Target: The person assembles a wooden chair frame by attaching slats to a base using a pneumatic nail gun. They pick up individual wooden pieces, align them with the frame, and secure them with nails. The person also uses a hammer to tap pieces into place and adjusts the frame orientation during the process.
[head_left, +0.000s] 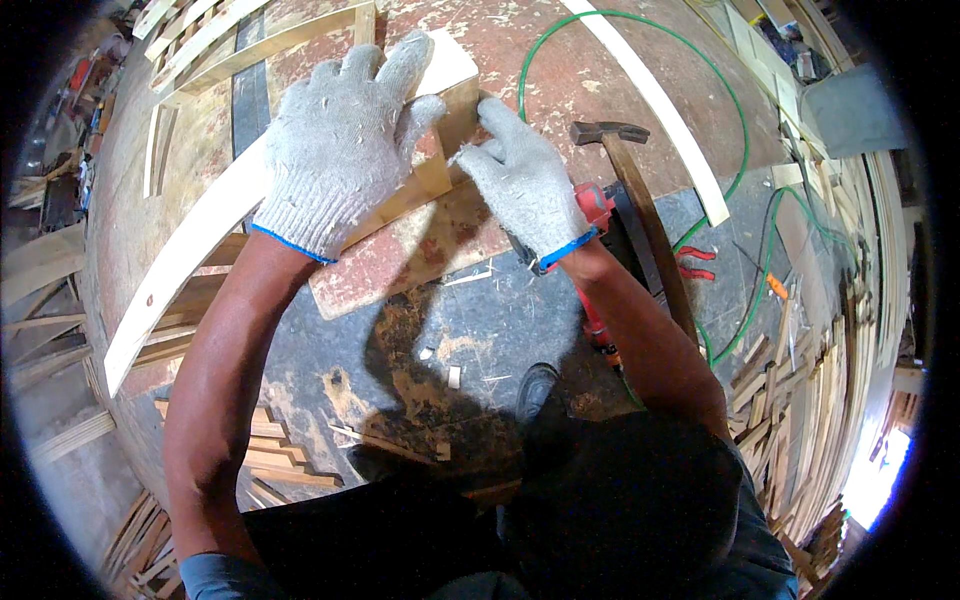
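Both hands wear grey knit gloves. The left hand lies flat with fingers spread on a curved plywood piece that arcs across the red-brown workbench, pressing it down near its upper end. The right hand sits just beside it, fingers narrowed against the block's edge; whether it pinches anything is hard to tell. A hammer and a red power tool lie near the right wrist, and 1 green hose loops behind.

Head camera, one view, looking steeply down.
Close above the workbench; forearms enter from six o'clock, bench fills twelve, floor curves at the fisheye rim.
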Demonstrator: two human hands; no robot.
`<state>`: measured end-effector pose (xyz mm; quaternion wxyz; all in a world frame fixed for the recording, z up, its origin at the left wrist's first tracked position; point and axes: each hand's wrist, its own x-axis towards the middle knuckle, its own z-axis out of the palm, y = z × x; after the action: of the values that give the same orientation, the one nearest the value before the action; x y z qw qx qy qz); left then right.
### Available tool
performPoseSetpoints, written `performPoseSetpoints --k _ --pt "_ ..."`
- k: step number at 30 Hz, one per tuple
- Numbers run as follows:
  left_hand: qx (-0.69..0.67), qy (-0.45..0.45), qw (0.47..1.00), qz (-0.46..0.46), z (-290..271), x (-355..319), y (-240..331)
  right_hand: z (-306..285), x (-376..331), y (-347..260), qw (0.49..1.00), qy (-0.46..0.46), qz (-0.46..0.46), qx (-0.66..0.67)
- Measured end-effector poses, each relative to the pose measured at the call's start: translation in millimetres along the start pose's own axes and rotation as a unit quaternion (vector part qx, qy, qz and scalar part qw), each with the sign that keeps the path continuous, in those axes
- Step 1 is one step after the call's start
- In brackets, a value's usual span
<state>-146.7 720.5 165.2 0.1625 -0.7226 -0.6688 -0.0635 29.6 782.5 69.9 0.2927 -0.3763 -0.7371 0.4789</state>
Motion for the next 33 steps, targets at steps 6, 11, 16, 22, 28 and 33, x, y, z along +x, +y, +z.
performPoseSetpoints --k 6,11,16,22,28,33 --pt "0.021 0.006 1.000 0.014 4 -1 -1 2 0 8 0.999 0.013 -0.029 -0.004" --pt "0.029 -0.014 0.999 0.006 1 3 3 -2 4 13 0.999 0.002 -0.032 -0.022" --pt "0.023 -0.015 1.000 0.000 3 0 1 -6 -11 22 0.995 0.026 -0.045 0.082" --pt "0.022 -0.004 1.000 -0.001 6 0 -4 -41 -115 73 0.952 0.109 -0.011 -0.286" --pt "0.018 -0.006 1.000 -0.016 8 -4 -3 -33 -176 95 0.893 0.042 0.110 -0.434" --pt "0.035 -0.001 0.999 -0.007 2 -4 -2 -23 -150 105 0.856 -0.001 0.324 -0.402"
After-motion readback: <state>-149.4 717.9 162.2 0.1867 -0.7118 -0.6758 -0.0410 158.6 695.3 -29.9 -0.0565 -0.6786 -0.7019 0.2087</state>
